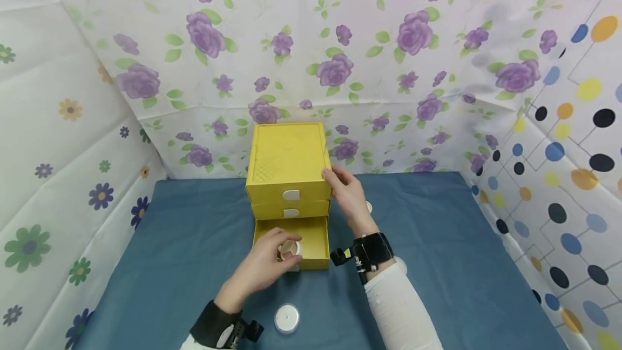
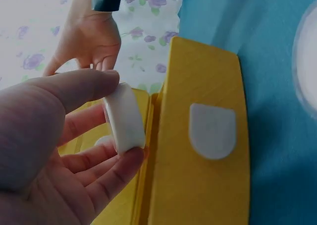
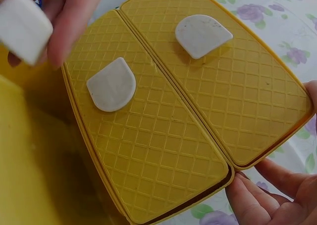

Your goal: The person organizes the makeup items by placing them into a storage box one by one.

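Observation:
A yellow drawer cabinet (image 1: 289,155) stands against the back cloth, its bottom drawer (image 1: 316,242) pulled out. My left hand (image 1: 264,261) pinches a small round white-rimmed container (image 1: 290,250) over that drawer. Beige and brown sections show on its face in the head view; the left wrist view shows its smooth white side. With thumb and fingers, my right hand (image 1: 347,193) grips the cabinet's right side near the front corner. The two upper drawers, with white tabs (image 3: 113,85), are closed.
On the blue tablecloth (image 1: 194,231), a round white-topped container (image 1: 286,318) lies in front of the drawer. Partly hidden behind my right arm are two white round things, one near the wrist (image 1: 400,264). Patterned cloths (image 1: 335,69) enclose the back and sides.

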`<state>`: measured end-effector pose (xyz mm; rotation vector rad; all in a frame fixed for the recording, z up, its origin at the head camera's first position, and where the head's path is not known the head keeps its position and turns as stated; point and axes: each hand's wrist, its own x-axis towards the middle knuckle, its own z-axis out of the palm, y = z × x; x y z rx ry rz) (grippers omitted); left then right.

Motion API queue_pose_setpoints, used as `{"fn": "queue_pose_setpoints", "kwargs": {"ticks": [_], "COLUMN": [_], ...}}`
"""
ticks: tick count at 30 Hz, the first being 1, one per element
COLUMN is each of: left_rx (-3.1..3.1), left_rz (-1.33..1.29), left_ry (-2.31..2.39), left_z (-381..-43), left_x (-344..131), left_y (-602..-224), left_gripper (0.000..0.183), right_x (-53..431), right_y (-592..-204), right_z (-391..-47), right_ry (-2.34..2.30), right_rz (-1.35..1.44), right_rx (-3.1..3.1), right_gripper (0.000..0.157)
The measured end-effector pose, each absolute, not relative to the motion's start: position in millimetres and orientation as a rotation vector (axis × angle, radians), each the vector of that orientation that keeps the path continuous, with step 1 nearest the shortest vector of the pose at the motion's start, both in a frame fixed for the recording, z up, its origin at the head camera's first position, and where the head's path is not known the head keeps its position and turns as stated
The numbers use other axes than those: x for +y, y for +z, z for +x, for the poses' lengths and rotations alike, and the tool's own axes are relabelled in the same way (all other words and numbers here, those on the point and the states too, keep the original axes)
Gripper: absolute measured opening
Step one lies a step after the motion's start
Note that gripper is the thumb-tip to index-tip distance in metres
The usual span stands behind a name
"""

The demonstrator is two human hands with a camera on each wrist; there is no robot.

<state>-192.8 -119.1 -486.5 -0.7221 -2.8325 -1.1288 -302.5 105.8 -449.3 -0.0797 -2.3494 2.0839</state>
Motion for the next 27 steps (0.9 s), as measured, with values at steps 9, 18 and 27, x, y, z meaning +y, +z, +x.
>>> {"fn": "queue_pose_setpoints", "kwargs": {"ticks": [9,18,27], "left_rx": [-2.84,-2.826,-2.844], "left_rz": [-0.664,-0.63,-0.633], "left_ry": [-1.164,-1.206,-1.174], "left_z": [-196,-203,-215], "left_x": [-110,-99,-90], "left_y": [-495,-507,-510], "left_gripper": [0.034,0.037,0.034], "right_x": [105,105,105], "right_y": [-453,-452,-451], "right_z": [-304,-305,-305], "right_ry": [2.093,2.098,2.083], "right_rz": [-0.07,-0.059,-0.048], "right_rx": [-2.331,-2.341,-2.333], "right_gripper": [0.074,0.076,0.074]}}
